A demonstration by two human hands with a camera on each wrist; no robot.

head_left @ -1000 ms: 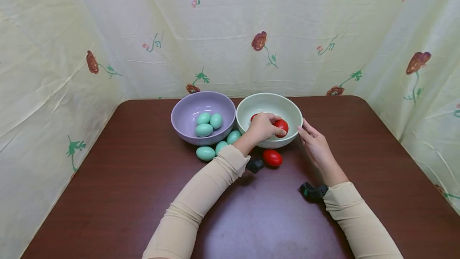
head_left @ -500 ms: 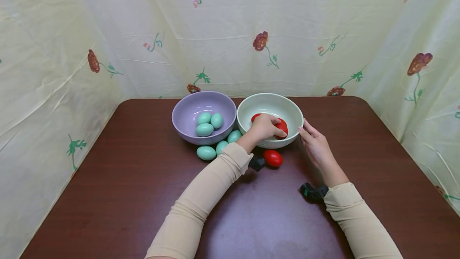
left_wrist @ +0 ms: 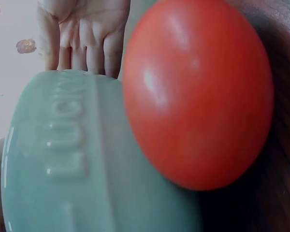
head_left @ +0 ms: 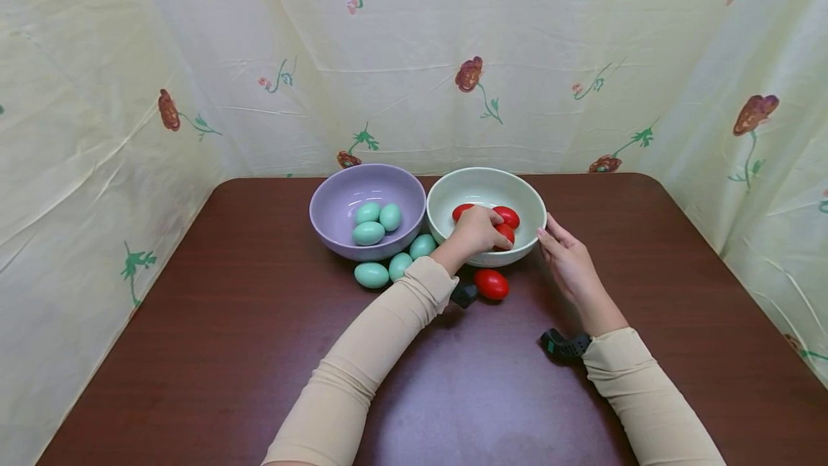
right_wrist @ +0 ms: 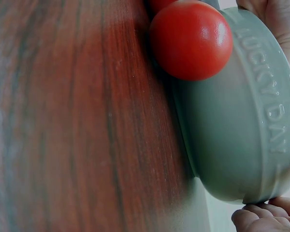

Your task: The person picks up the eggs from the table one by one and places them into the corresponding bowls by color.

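My left hand (head_left: 477,229) reaches into the pale green bowl (head_left: 485,182), fingers and thumb on a red egg (head_left: 504,236) low against the near wall. Two more red eggs lie in that bowl, one (head_left: 507,217) just beyond my fingers, another (head_left: 462,212) left of them. With fairly straight fingers, my right hand (head_left: 569,265) touches the bowl's right side; its fingertips (right_wrist: 270,210) meet the wall in the right wrist view. In front of the bowl, on the table, sits a red egg (left_wrist: 198,92), and part of another (right_wrist: 159,5) shows behind it.
A purple bowl (head_left: 336,196) holding three mint-green eggs (head_left: 368,233) stands left of the pale green one. More mint-green eggs (head_left: 371,275) lie in front on the brown table (head_left: 194,351). Black wrist devices (head_left: 563,345) show at both wrists. A floral cloth (head_left: 388,56) hangs behind.
My left hand has lowered the red egg toward the bowl's near wall, and the red egg beyond it now shows more. My right hand stays at the bowl's side.
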